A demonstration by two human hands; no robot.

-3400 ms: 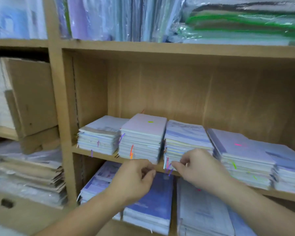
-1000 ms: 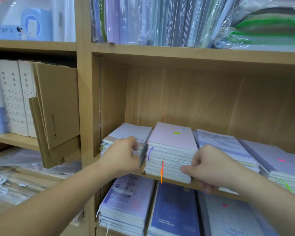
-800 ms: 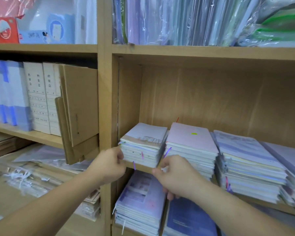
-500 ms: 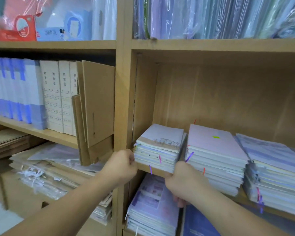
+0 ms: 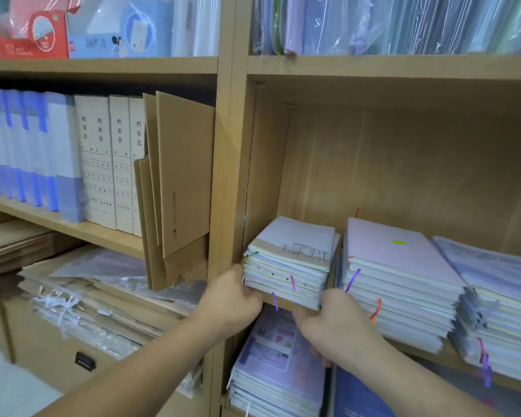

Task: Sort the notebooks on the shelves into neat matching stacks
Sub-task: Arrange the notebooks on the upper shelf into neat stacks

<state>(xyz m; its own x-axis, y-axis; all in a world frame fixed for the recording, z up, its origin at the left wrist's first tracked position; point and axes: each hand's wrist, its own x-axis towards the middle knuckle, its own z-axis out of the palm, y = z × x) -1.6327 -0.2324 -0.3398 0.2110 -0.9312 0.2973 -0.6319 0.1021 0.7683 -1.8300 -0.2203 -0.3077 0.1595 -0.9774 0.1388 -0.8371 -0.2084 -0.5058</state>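
- Wooden shelving fills the view; white file boxes and brown cardboard folders stand in the left bay.
- The leftmost notebook stack, uneven with coloured ribbons hanging out, sits at the left end of the right bay's shelf, beside a pink-topped stack.
- Both hands grasp its front corners: left hand, right hand.

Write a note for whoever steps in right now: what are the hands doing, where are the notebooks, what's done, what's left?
Left grip: holds the left front corner of the leftmost stack.
Right grip: holds that stack's right front corner.
Where: the stack sits next to the side wall; the pink-topped stack is beside it.
Done: the pink-topped stack looks squared.
Left: the leftmost stack's edges look uneven, the far-right stack looks ragged, and the lower-shelf stacks probably need checking.
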